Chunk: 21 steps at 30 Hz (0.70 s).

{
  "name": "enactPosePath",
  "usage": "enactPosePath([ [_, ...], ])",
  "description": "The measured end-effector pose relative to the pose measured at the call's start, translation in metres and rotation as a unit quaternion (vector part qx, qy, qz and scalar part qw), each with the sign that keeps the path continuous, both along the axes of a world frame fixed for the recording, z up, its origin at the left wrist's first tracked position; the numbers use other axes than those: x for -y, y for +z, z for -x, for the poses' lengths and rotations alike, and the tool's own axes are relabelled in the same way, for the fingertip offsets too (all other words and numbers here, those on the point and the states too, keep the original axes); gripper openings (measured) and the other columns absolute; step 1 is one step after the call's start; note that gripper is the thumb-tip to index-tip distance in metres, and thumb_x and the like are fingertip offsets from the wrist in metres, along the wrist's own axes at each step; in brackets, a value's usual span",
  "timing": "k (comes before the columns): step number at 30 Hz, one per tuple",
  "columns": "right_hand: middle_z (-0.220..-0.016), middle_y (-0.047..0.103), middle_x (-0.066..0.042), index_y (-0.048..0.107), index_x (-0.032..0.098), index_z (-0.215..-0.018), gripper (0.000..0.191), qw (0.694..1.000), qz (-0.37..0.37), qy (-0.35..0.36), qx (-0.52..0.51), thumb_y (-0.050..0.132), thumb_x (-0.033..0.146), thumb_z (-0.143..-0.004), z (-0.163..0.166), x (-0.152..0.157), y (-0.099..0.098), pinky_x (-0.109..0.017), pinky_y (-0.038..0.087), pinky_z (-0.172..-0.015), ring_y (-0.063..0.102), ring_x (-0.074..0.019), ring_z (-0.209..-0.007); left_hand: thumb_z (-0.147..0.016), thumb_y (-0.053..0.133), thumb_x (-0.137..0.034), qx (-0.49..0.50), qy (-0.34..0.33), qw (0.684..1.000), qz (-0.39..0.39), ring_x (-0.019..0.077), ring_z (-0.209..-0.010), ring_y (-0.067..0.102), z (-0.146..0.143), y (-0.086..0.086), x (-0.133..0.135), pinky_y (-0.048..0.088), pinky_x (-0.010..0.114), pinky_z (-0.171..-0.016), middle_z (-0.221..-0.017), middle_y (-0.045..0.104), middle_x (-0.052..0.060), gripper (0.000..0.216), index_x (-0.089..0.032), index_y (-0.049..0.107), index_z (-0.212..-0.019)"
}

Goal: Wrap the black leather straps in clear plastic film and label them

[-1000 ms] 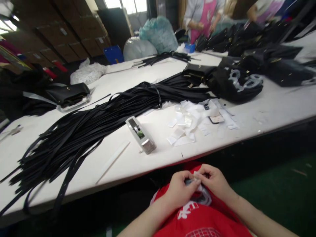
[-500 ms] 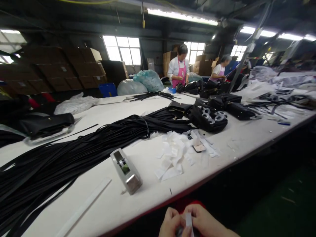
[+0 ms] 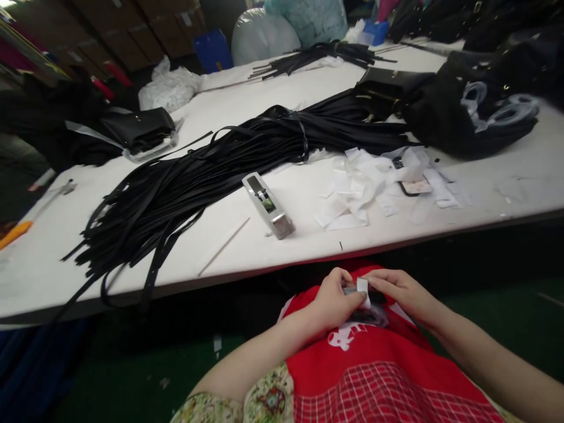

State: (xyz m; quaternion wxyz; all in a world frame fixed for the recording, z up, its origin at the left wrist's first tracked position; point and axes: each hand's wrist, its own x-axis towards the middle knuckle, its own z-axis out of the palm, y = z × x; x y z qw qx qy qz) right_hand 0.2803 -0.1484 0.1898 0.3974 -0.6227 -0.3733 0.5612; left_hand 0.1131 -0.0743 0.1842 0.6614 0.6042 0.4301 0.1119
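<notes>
My left hand (image 3: pixel 335 298) is closed above my lap, thumb pressed on a short white strip (image 3: pixel 362 288). A small greyish piece (image 3: pixel 349 291) shows between its fingers; its kind I cannot make out. On the other side, my right hand (image 3: pixel 403 291) pinches at the strip's upper edge with thumb and forefinger. Below the hands, a greyish, partly see-through thing (image 3: pixel 376 315) rests on the red apron (image 3: pixel 326 364), mostly hidden. On the table in front stands a grey tape dispenser (image 3: pixel 268 205).
Long black straps (image 3: pixel 220 153) lie bundled across the white table (image 3: pixel 238 249). White paper scraps (image 3: pixel 356 188) are heaped right of the dispenser, beside black bags (image 3: pixel 467 111). A thin white stick (image 3: pixel 224 245) lies near the table's front edge. Cardboard boxes (image 3: pixel 118 53) stand behind.
The view has tilted down and turned left, so my forearms and apron now show and the co-workers' upper bodies are out of view. Both hands remain together at the white strip.
</notes>
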Motion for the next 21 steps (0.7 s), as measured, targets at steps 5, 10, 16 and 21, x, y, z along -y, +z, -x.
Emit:
enactPosePath([
  [5,-0.078,0.074,-0.006,0.075,0.013,-0.082,0.034,0.992,0.032,0.122,0.010,0.074,0.046,-0.074,-0.013,-0.008,0.004,-0.028,0.052,-0.069,0.066,-0.0190,-0.072,-0.070,0.072,-0.024,-0.021,-0.071,0.997,-0.038,0.0111,-0.066,0.048,0.001,0.010,0.000,0.041,0.024,-0.062,-0.075,0.056,-0.003,0.027,-0.018,0.052,-0.087],
  [10,-0.079,0.075,-0.005,0.076,0.017,-0.079,0.017,0.971,-0.040,0.160,0.175,0.066,0.031,-0.082,-0.012,-0.011,0.011,-0.028,0.053,-0.071,0.068,-0.0192,-0.074,-0.066,0.078,-0.038,-0.033,-0.169,0.985,-0.029,0.0141,-0.069,0.056,0.006,0.005,-0.009,0.044,0.026,-0.063,-0.078,0.064,0.001,0.037,-0.016,0.061,-0.090],
  [16,-0.112,0.071,-0.008,0.070,0.024,-0.117,0.035,0.862,-0.248,0.259,0.358,0.051,0.015,-0.090,-0.007,-0.010,0.015,-0.032,0.052,-0.090,0.065,-0.0199,-0.101,-0.058,0.083,-0.041,0.097,-0.123,0.976,0.153,0.0111,-0.058,0.053,0.013,-0.008,-0.032,0.041,0.024,-0.057,-0.069,0.063,0.002,0.044,-0.011,0.068,-0.087],
  [21,-0.143,0.052,-0.011,0.047,0.024,-0.145,0.061,0.832,-0.310,0.261,0.378,0.047,0.008,-0.086,0.006,-0.020,0.008,-0.041,0.041,-0.110,0.047,-0.0233,-0.132,-0.060,0.079,-0.034,0.178,0.007,0.964,0.199,0.0067,-0.050,0.045,0.027,-0.002,-0.051,0.032,0.021,-0.050,-0.060,0.057,-0.002,0.037,-0.011,0.067,-0.086],
])
